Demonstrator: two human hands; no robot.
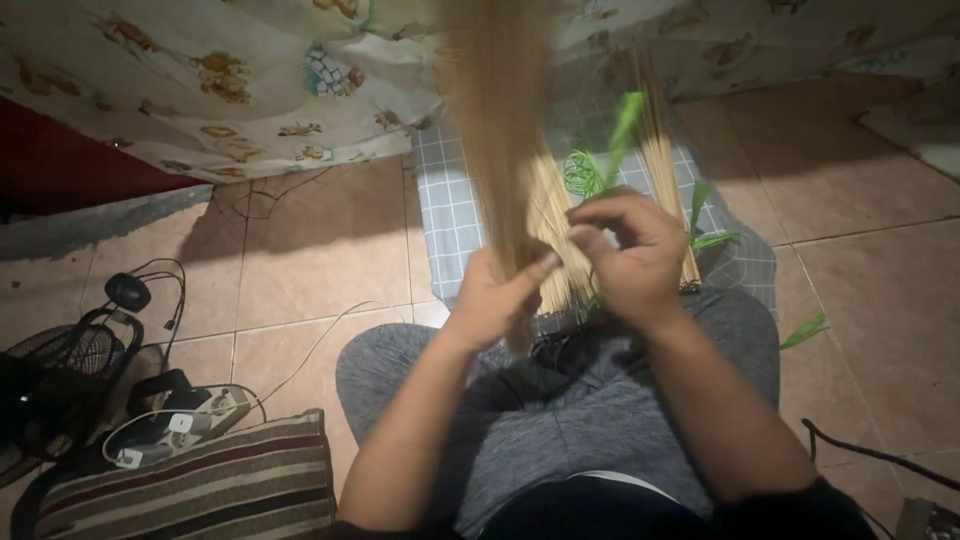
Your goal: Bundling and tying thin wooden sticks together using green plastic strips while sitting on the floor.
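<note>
- The left hand (497, 292) is closed around a bundle of thin tan sticks (497, 130) that rises up and away, blurred.
- The right hand (630, 250) sits just right of it, fingers curled, pinching a green strip (624, 125) beside the bundle.
- More sticks (662, 160) lie on a checked cloth (450, 210) on the tiled floor (300, 250) beyond the knees.
- A striped cushion (200, 490) and a fan (60, 380) sit near left.
</note>
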